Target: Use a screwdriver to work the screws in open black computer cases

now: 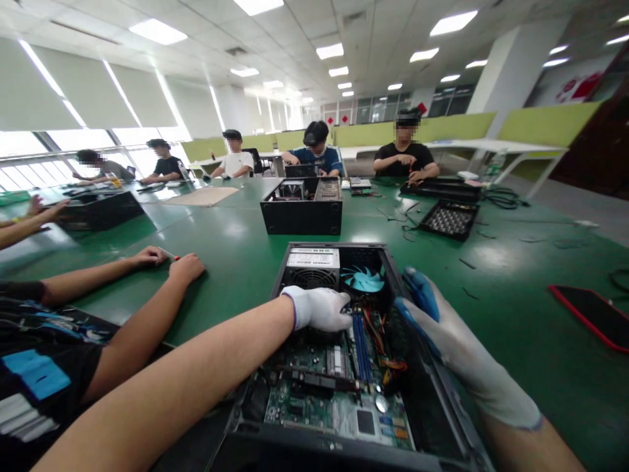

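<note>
The case (314,440) is open, board (341,408), fan (363,280) and PSU (313,259) in place; your left hand (328,311) curls inside, grip unclear; your right hand (445,328) spreads along its side.

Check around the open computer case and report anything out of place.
Small dark scraps lie loose on the green table, right of the open computer case. They look stray because they're attached to nothing visible; they're too small to identify. No spill shows.
</note>
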### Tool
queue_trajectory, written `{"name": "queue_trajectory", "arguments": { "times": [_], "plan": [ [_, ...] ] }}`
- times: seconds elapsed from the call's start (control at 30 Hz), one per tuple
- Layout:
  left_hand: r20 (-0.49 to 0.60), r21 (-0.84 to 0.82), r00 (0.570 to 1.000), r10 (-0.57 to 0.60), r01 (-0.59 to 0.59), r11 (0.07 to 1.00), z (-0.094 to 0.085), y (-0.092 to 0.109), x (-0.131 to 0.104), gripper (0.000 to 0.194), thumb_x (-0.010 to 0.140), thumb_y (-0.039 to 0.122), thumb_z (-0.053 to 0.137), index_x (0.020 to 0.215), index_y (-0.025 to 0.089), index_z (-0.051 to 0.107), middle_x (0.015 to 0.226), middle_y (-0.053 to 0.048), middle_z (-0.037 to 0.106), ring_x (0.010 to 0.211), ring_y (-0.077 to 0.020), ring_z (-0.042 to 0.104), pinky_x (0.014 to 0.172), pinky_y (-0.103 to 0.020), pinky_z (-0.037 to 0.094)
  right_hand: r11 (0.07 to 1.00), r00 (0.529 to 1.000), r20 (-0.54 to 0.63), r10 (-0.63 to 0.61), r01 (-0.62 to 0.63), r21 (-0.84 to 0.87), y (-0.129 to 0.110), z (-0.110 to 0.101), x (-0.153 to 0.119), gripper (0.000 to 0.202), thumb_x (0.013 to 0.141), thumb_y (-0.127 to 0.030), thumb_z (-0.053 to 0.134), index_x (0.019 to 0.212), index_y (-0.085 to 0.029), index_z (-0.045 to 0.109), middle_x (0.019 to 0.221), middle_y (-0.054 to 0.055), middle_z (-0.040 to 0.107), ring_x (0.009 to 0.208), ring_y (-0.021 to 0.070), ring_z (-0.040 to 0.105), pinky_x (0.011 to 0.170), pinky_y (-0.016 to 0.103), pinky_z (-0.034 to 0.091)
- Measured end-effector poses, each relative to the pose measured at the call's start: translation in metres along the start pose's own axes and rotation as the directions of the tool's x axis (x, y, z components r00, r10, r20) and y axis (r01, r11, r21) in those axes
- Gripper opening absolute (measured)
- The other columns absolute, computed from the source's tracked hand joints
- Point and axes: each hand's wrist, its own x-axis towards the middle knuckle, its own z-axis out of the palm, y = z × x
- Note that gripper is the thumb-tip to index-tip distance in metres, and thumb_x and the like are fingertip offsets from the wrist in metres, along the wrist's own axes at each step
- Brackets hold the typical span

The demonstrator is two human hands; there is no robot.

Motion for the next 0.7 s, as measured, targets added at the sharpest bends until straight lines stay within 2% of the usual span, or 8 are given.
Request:
{"name": "queue_trajectory", "arguments": {
  "times": [0.1,0.17,0.23,0.4,0.5,0.6,0.67,0.7],
  "plan": [
    [-0.087,-0.043,0.996,0.032,-0.035,0.998,-0.006,0.003,-0.010,0.042,0.099,0.047,0.041,0.118,0.017,0.062,0.119,-0.016,0.075,0.109,-0.0296,0.074,0.089,-0.037,0.057,0.991,0.988,0.099,0.122,-0.126,0.039,0.010,-0.005,-0.030,0.087,0.088,-0.068,0.064,0.164,-0.036,0.034,0.171,0.001,0.035,0.158,0.0321,0.028,0.130,0.050,0.022],
    [-0.172,-0.060,0.982,0.079,-0.091,0.994,-0.010,0.006,-0.020,0.040,0.102,0.048,0.039,0.112,0.018,0.062,0.114,-0.013,0.076,0.106,-0.0283,0.074,0.088,-0.035,0.056,0.980,0.978,0.104,0.180,-0.187,0.063,0.010,-0.004,-0.044,0.089,0.088,-0.069,0.063,0.165,-0.035,0.034,0.171,0.000,0.034,0.159,0.0321,0.026,0.130,0.048,0.021],
    [-0.284,-0.060,0.948,0.142,-0.165,0.984,-0.014,0.010,-0.036,0.036,0.106,0.045,0.037,0.103,0.019,0.062,0.109,-0.012,0.076,0.102,-0.0271,0.074,0.087,-0.035,0.055,0.969,0.972,0.083,0.222,-0.229,0.089,0.008,-0.002,-0.051,0.090,0.088,-0.069,0.063,0.166,-0.033,0.033,0.171,0.000,0.034,0.159,0.0318,0.024,0.129,0.045,0.024],
    [-0.478,-0.029,0.861,0.176,-0.216,0.976,-0.023,0.018,-0.104,0.029,0.108,0.037,0.036,0.096,0.021,0.058,0.097,-0.007,0.072,0.090,-0.0229,0.070,0.082,-0.034,0.053,0.953,0.964,0.053,0.262,-0.267,0.146,0.002,0.005,-0.050,0.092,0.089,-0.066,0.064,0.167,-0.031,0.027,0.168,0.003,0.040,0.156,0.0314,0.032,0.126,0.043,0.034],
    [-0.530,-0.046,0.829,0.181,-0.240,0.970,-0.013,0.027,-0.150,0.024,0.107,0.032,0.038,0.100,0.022,0.058,0.100,-0.006,0.069,0.087,-0.0202,0.067,0.080,-0.033,0.053,0.967,0.975,0.069,0.210,-0.218,0.130,-0.003,0.018,-0.045,0.090,0.088,-0.064,0.066,0.165,-0.033,0.032,0.166,0.004,0.044,0.154,0.0337,0.037,0.126,0.048,0.034],
    [-0.590,-0.144,0.804,0.072,-0.192,0.971,0.011,0.033,-0.181,0.025,0.104,0.039,0.042,0.104,0.029,0.065,0.100,-0.006,0.069,0.087,-0.0208,0.068,0.078,-0.034,0.057,0.978,0.982,0.088,0.167,-0.176,0.110,-0.011,0.045,-0.034,0.093,0.083,-0.067,0.070,0.164,-0.036,0.034,0.164,0.004,0.047,0.152,0.0367,0.040,0.126,0.054,0.033],
    [-0.643,-0.206,0.765,-0.050,-0.110,0.972,0.024,0.023,-0.193,0.028,0.098,0.052,0.047,0.101,0.037,0.071,0.095,-0.007,0.070,0.087,-0.0247,0.069,0.071,-0.039,0.060,0.986,0.986,0.125,0.115,-0.128,0.109,-0.016,0.068,-0.021,0.093,0.084,-0.067,0.069,0.164,-0.037,0.033,0.163,0.003,0.048,0.151,0.0359,0.042,0.126,0.054,0.033],
    [-0.665,-0.227,0.740,-0.102,-0.070,0.971,0.026,0.010,-0.198,0.030,0.095,0.058,0.048,0.098,0.040,0.072,0.093,-0.008,0.070,0.087,-0.0269,0.070,0.067,-0.041,0.060,0.990,0.986,0.152,0.068,-0.085,0.110,-0.019,0.080,-0.013,0.091,0.086,-0.066,0.068,0.164,-0.037,0.033,0.163,0.003,0.047,0.151,0.0353,0.043,0.127,0.054,0.032]
  ]
}}
